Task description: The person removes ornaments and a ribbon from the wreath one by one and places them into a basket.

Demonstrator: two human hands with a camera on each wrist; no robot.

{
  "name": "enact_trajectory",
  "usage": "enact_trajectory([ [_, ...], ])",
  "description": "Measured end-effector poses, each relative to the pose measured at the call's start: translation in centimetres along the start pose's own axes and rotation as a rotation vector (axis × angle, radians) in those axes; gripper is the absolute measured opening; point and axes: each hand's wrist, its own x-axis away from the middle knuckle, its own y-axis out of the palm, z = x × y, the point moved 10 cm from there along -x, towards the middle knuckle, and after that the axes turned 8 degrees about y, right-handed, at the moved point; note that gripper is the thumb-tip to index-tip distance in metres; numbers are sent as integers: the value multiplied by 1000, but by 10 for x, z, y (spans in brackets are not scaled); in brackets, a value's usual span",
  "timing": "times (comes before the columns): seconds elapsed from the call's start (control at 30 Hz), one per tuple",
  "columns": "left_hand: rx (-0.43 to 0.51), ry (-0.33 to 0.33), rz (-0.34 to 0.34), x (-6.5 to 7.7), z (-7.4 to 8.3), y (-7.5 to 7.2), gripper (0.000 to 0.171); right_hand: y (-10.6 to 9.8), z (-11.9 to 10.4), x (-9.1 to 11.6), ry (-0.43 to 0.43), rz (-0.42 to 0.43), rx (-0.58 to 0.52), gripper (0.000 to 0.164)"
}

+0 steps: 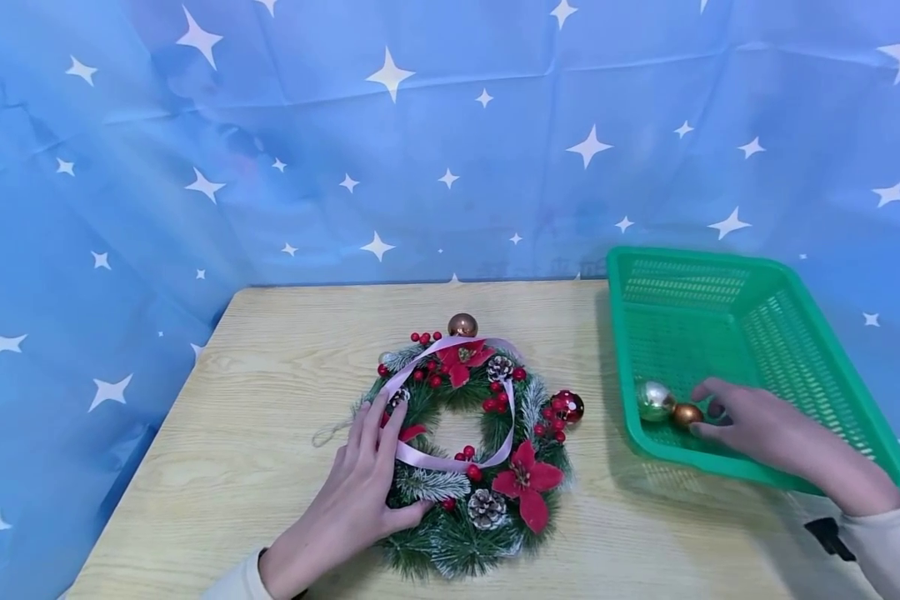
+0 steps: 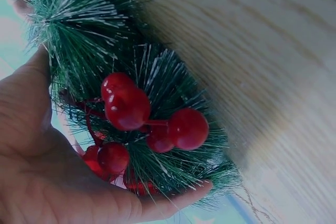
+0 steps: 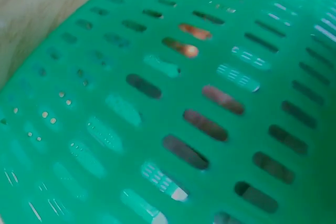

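A Christmas wreath (image 1: 457, 546) of frosted green needles lies on the table, with red flowers, berries and pinecones on it. A pale pink ribbon (image 1: 512, 429) loops loosely over its top. My left hand (image 1: 360, 483) rests on the wreath's left side, fingers extended over it; red berries (image 2: 127, 108) show close to the palm in the left wrist view. My right hand (image 1: 757, 429) reaches into the green basket (image 1: 622, 367), thumb and fingers parted beside a copper bauble (image 1: 687, 415). Next to that bauble lies a silver bauble (image 1: 655, 401). The basket's slotted wall hides most of the right hand in the right wrist view.
At the wreath's top edge sits another copper bauble (image 1: 462, 325), and a red dotted bauble (image 1: 567, 407) is at its right edge. A thin cord (image 1: 330, 433) sticks out left. Behind the wooden table (image 1: 270, 358) hangs a blue star-printed cloth (image 1: 450, 142).
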Motion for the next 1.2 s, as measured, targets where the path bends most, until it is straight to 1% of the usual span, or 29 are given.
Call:
enact_trajectory([
  [0.07,-6,1,4,0,1,0,127,-3,-1,2,0,25,-19,40],
  [0.2,-8,2,5,3,2,-1,127,-10,-7,8,-10,126,-70,42],
  [0.4,-2,18,24,4,3,-4,129,-18,-22,21,-29,334,-108,45],
  [0.5,-2,19,24,4,2,-4,131,-23,-32,30,-64,439,-129,42],
  [0.6,0,14,17,2,2,-3,133,-28,-48,42,-152,557,-156,36],
  [0.7,-1,19,16,-2,2,-4,133,-34,-68,56,-280,672,-189,37],
  [0.77,-5,32,17,-5,3,-6,132,-36,-83,63,-386,719,-211,40],
  [0.8,-7,35,15,-6,3,-6,132,-36,-91,66,-444,731,-216,40],
  [0.87,-8,41,9,-7,3,-7,132,-33,-107,70,-530,729,-200,43],
  [0.93,-1,37,-5,-7,3,-6,131,-25,-123,72,-610,704,-187,53],
  [1.0,7,24,-19,-6,2,-5,131,-17,-138,74,-664,694,-153,66],
  [1.03,11,17,-27,-5,2,-5,131,-12,-144,75,-678,684,-140,69],
  [1.1,16,1,-46,-4,2,-3,130,-3,-154,75,-709,656,-128,69],
  [1.2,22,-17,-65,-2,1,-1,129,10,-163,71,-716,597,-96,67],
])
